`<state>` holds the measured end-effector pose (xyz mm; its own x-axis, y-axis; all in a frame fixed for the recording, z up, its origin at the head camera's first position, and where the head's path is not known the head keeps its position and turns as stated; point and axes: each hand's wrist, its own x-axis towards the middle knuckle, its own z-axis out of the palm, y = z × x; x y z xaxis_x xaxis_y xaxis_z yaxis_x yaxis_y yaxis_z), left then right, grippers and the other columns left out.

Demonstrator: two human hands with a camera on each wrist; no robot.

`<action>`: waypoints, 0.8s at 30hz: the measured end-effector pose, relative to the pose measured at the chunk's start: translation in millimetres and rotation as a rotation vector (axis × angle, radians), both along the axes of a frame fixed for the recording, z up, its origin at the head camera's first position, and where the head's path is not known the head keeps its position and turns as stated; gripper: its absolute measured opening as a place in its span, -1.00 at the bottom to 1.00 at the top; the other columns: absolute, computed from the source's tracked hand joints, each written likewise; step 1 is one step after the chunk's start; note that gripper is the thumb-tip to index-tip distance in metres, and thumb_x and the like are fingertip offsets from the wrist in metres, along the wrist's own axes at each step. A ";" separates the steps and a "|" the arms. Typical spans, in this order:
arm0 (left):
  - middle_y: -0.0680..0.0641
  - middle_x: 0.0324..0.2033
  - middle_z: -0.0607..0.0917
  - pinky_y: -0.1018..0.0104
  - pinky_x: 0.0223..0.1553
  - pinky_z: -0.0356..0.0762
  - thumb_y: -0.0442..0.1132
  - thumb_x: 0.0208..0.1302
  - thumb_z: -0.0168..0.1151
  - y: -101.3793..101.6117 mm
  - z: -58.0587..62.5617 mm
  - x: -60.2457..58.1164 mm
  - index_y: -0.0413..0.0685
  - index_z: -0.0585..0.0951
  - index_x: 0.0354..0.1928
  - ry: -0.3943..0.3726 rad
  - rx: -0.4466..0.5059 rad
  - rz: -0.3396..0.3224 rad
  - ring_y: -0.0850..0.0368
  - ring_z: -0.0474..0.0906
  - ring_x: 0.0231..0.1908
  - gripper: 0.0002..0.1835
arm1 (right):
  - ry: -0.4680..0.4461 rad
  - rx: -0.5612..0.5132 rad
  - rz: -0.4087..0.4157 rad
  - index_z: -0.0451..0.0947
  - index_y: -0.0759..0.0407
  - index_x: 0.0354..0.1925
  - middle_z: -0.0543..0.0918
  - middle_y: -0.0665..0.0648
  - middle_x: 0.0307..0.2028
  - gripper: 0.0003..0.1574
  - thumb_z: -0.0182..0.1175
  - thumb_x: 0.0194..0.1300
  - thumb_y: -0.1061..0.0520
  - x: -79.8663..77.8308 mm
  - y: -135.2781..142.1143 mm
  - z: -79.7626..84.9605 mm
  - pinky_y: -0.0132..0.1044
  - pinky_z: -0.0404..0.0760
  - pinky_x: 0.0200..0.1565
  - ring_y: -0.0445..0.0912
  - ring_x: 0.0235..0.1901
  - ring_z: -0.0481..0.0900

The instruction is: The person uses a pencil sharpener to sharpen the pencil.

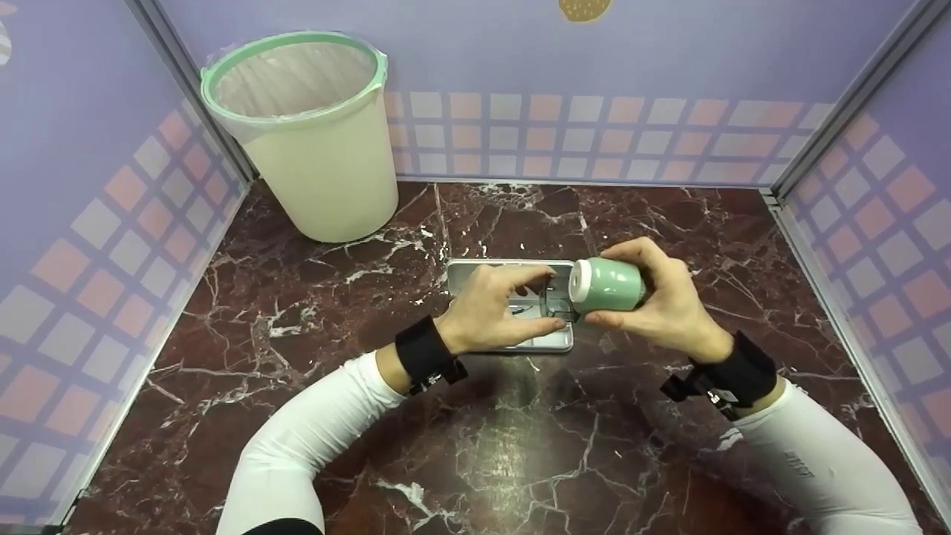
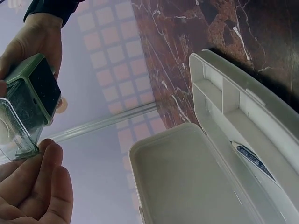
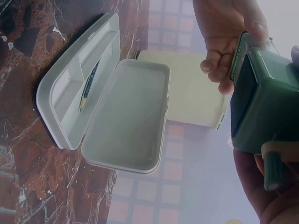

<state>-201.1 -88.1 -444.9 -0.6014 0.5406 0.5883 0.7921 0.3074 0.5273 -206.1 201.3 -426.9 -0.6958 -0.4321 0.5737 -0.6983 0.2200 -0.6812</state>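
My right hand [image 1: 661, 305] grips the green body of a crank pencil sharpener [image 1: 615, 285], held on its side above the table. A small crank handle [image 3: 273, 171] sticks out from it in the right wrist view. My left hand [image 1: 487, 308] pinches the clear shavings drawer [image 2: 21, 140] between thumb and fingers, at the sharpener's open end. The drawer overlaps the body in the left wrist view. Below the hands lies a pale pencil case [image 3: 128, 116] with its lid folded back. A short, dark-patterned pencil [image 2: 254, 161] with a sharpened tip rests in its long compartment.
A tall cream bin [image 1: 327, 171] with a green rim and plastic liner stands at the back left. Tiled-pattern panels [image 1: 565, 137] enclose the dark red marbled table [image 1: 356, 297] at the back and both sides.
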 end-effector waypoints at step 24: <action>-0.16 0.05 0.93 0.15 0.01 0.87 -0.04 0.20 0.72 17.8 -2.8 6.1 -0.19 0.74 0.29 -0.041 -0.009 -0.003 0.02 0.93 -0.08 -0.32 | 0.013 0.031 0.026 0.56 0.47 0.18 0.82 0.40 0.01 -0.03 0.80 -0.19 0.40 4.0 -1.8 0.0 -0.46 0.72 -0.02 -0.26 -0.07 0.75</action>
<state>-195.0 -70.2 -447.7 -0.6231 0.5478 0.5583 0.7710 0.3102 0.5562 -202.1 199.5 -426.9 -0.6768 -0.4676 0.5685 -0.7127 0.2231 -0.6650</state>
